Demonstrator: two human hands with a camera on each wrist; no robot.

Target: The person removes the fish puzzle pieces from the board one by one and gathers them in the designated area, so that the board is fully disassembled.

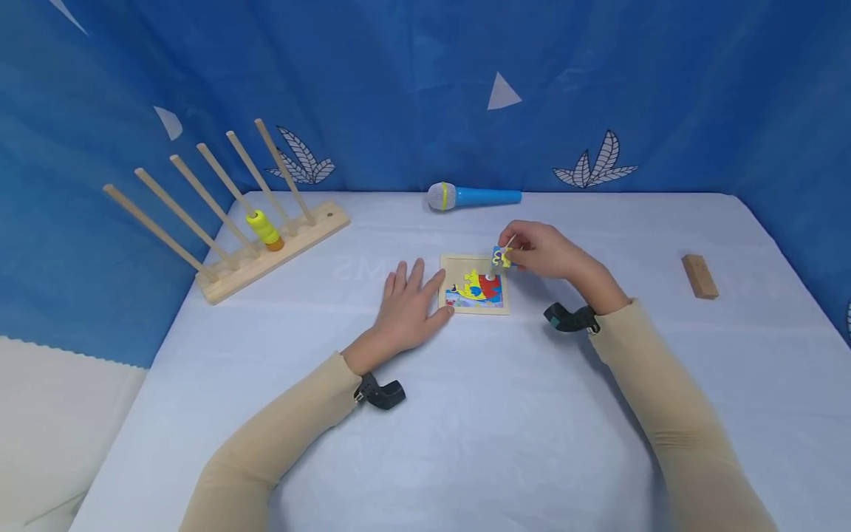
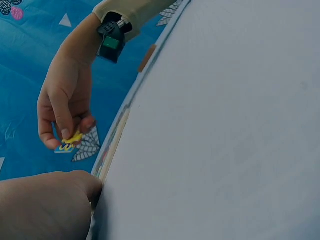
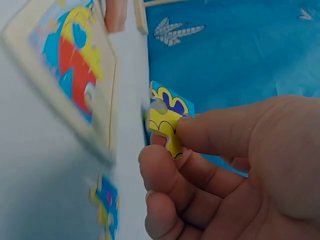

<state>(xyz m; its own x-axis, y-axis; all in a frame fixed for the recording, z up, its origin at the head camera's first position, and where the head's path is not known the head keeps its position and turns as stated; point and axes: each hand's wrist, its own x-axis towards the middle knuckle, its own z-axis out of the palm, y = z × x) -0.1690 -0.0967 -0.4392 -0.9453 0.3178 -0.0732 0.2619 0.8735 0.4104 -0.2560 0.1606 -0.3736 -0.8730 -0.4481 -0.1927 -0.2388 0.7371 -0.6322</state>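
Note:
A wooden puzzle tray (image 1: 507, 301) lies flat on the table, its lower part filled with a joined red, yellow and blue picture (image 1: 475, 287); bare wood shows along the top. My left hand (image 1: 407, 307) rests with fingers spread at the tray's left edge, thumb by the lower corner. Above the tray's upper right, my right hand (image 1: 541, 251) pinches a blue and yellow puzzle piece (image 3: 167, 116) between thumb and fingers, raised off the surface. Another puzzle piece (image 3: 105, 207) lies on the table beside the tray in the right wrist view; the head view does not show it clearly.
A blue toy microphone (image 1: 479, 196) lies behind the tray. At the left stands a wooden peg rack (image 1: 292, 247) with yellow and orange beads (image 1: 264, 229) on one peg. A small brown wooden block (image 1: 700, 276) sits at the right. Blue curtains (image 1: 412, 96) hang behind the table.

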